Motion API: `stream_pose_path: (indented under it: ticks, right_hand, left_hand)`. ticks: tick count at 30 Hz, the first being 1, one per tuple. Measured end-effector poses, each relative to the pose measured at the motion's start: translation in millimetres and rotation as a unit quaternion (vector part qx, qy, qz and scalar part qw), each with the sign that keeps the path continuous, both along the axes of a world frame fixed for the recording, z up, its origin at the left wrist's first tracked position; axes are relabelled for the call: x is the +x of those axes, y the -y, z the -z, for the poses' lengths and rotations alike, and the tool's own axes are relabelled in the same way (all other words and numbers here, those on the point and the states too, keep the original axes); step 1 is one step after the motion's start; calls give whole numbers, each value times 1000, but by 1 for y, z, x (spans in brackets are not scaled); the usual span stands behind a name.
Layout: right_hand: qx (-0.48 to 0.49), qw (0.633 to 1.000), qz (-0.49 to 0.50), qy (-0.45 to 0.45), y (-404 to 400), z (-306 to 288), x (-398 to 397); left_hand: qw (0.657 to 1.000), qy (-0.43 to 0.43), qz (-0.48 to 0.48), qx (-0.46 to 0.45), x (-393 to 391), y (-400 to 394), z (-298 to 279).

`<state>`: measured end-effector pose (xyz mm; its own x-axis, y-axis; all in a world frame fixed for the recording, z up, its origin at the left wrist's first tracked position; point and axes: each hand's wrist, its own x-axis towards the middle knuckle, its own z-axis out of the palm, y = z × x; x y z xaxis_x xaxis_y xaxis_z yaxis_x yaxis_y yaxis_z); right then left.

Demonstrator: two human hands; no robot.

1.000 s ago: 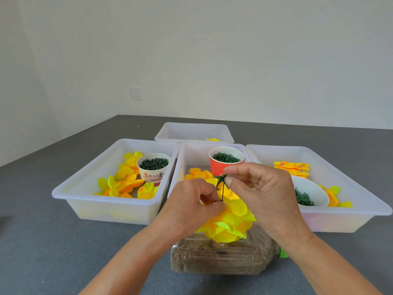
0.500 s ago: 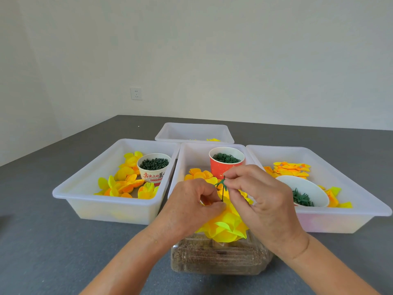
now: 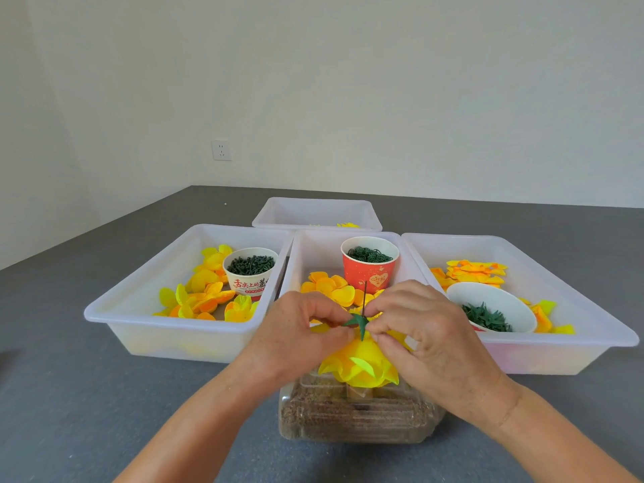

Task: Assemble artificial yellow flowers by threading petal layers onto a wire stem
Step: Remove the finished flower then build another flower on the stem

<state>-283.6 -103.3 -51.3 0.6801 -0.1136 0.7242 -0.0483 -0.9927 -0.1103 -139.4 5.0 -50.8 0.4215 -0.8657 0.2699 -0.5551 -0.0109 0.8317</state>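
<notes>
Bare worktop (image 3: 104,395) lies open left of the sand-filled container (image 3: 355,413); behind it 3 white bins (image 3: 181,329) stand edge to edge, blocking forward reach.

wire stem (image 3: 364,293) lower run hidden behind fingers | yellow flower (image 3: 359,364) top covered by both hands | right tub (image 3: 557,329) cup at 3 o'clock partly behind right hand (image 3: 428,339) | far tub (image 3: 317,214) contents at 12 o'clock mostly hidden | forearms cut by bottom edge

Four white bins (image 3: 181,318); three cups (image 3: 369,270); two hands (image 3: 296,336); one wire stem (image 3: 365,298); one wall socket (image 3: 221,150).
</notes>
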Motion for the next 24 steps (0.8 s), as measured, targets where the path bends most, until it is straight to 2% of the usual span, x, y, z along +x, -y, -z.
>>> stream_pose_path:
  ticks: [4,7,11,16,24]
  right_hand:
    - [103,995,-3,-11,-2,-3,0]
    - [213,977,17,8,-4,-3,3]
    - [288,956,47,17,-6,-5,7]
    - [344,938,44,-16,-3,-7,7]
    - [358,930,37,-75,3,-14,5]
  left_hand:
    - [999,23,-39,-1,1,-3,1]
    - [997,29,-57,-34,-2,-2,2]
    - [995,17,-58,-78,-6,2,3]
    - [996,15,-51,-70,-7,4,3]
    - [997,28,-31,-68,-8,3,-1]
